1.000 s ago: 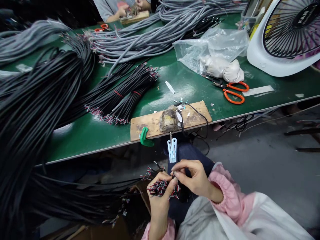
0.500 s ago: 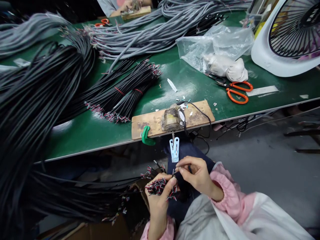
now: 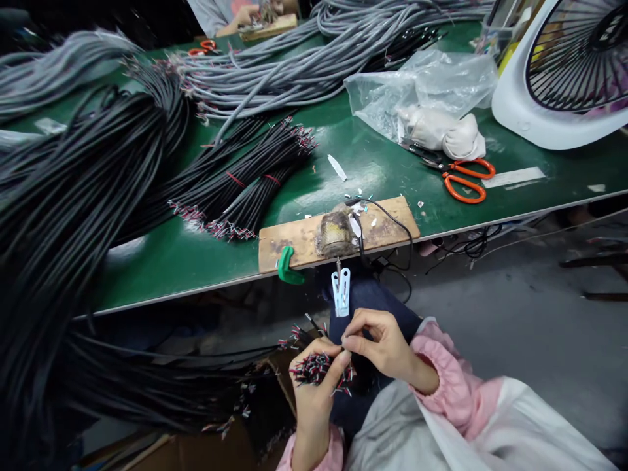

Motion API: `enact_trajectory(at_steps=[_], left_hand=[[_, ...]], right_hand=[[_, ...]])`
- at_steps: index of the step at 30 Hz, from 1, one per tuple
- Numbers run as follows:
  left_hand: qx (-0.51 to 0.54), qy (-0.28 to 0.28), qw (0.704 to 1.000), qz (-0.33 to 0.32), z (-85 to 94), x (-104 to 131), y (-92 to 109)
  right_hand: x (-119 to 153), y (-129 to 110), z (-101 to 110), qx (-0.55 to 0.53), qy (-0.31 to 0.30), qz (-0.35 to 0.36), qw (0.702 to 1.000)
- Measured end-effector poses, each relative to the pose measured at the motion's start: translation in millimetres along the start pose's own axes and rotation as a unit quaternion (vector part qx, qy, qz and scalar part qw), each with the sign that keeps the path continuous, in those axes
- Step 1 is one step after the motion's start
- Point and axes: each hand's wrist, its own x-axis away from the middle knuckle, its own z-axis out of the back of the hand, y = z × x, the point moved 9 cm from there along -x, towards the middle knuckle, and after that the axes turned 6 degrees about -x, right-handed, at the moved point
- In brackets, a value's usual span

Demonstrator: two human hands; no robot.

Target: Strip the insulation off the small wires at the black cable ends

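In my left hand point(image 3: 314, 392) is a bundle of black cables point(image 3: 313, 369), wrapped by the fingers, with red, white and black wire ends pointing up. My right hand point(image 3: 380, 343) pinches at a cable end beside the left thumb; the fingertips hide the end itself. Just beyond the hands a light blue clothespin point(image 3: 341, 292) hangs on a thin metal rod at the table edge. The rod comes from under a crusted, yellowish lump point(image 3: 336, 234) on a wooden board point(image 3: 294, 239). A green clamp-like piece point(image 3: 289, 266) sits on the board's front edge.
Black cable bundles point(image 3: 255, 176) and grey cables point(image 3: 275, 78) cover the green table's point(image 3: 314, 176) left and back. Orange-handled scissors point(image 3: 466, 176), a plastic bag point(image 3: 426, 78) and a white fan point(image 3: 520, 111) lie right. More cables point(image 3: 171, 379) hang below left. Another person's hand point(image 3: 243, 16) works at the far side.
My right fingertips have come down and closer to the left thumb, now covering the cable end that showed between them. My left hand has shifted slightly right with the bundle.
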Motion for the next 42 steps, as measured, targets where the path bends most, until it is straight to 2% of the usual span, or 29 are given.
enact_trajectory(at_steps=[5, 9, 12, 14, 17, 19, 21, 22, 24, 26, 32, 38, 42], left_hand=[[-0.007, 0.008, 1.0, -0.006, -0.1, -1.3, 2.0], [-0.022, 0.008, 1.0, -0.009, -0.8, 0.0, 5.7], [-0.012, -0.014, 1.0, -0.002, -3.7, 3.2, 7.3], [0.006, -0.044, 0.999, -0.006, -7.7, 5.6, 10.1], [0.022, -0.084, 0.996, -0.023, -14.6, 7.8, 16.4], [0.027, -0.077, 0.996, -0.023, -15.5, 6.7, 18.4], [0.023, -0.04, 0.999, -0.014, -12.5, 4.0, 17.8], [0.015, -0.016, 1.0, -0.009, -10.0, 2.8, 17.1], [-0.003, 0.021, 1.0, -0.002, -6.2, 1.5, 15.5], [-0.018, 0.034, 0.999, -0.003, -4.9, 1.4, 15.2], [-0.059, 0.035, 0.997, -0.028, -3.8, 4.3, 22.9], [-0.066, 0.003, 0.997, -0.033, -6.7, 1.2, 20.6], [-0.055, 0.01, 0.998, -0.023, -4.3, 1.9, 18.5]], right_hand=[[7.0, -19.6, -0.8, 0.095, 0.031, 0.094, 0.991], [6.1, -30.4, -4.8, 0.129, -0.006, 0.12, 0.984], [0.8, -25.7, -7.7, 0.076, -0.072, 0.085, 0.991], [-0.5, -13.4, -12.9, -0.008, -0.125, 0.024, 0.992], [5.2, 5.1, -26.1, -0.13, -0.185, -0.068, 0.972], [6.6, 6.7, -26.2, -0.119, -0.162, -0.06, 0.978], [4.6, -5.7, -14.9, -0.017, -0.079, 0.017, 0.997], [5.0, -17.6, -8.7, 0.05, -0.032, 0.075, 0.995], [9.4, -42.3, -3.8, 0.155, 0.031, 0.185, 0.97], [11.3, -53.9, -6.2, 0.188, 0.034, 0.233, 0.954], [15.2, -48.8, -5.5, 0.124, -0.005, 0.223, 0.967], [15.8, -33.1, 18.6, 0.089, 0.077, 0.137, 0.984], [12.3, -33.6, 16.0, 0.08, 0.057, 0.117, 0.988]])
